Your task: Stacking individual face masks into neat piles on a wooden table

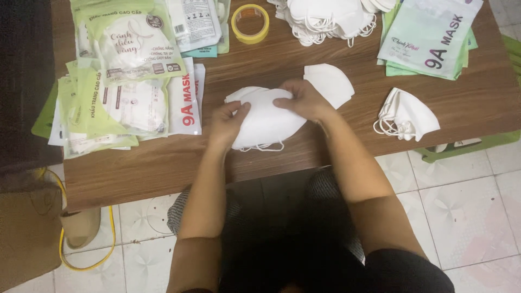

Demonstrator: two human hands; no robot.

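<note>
A small stack of white folded face masks (267, 120) lies on the brown wooden table (304, 54) in front of me. My left hand (227, 123) grips the stack's left edge, and my right hand (305, 101) presses on its upper right part. White ear loops hang from the stack's lower edge. Just right of my right hand, a single white mask (332, 81) lies flat on the table.
Green and white mask packets (125, 70) are piled at the left. A yellow tape roll (250, 23) and a heap of white masks (331, 19) lie at the back, more packets (431, 35) at the back right, another loose mask (407, 115) at the right. Tiled floor below.
</note>
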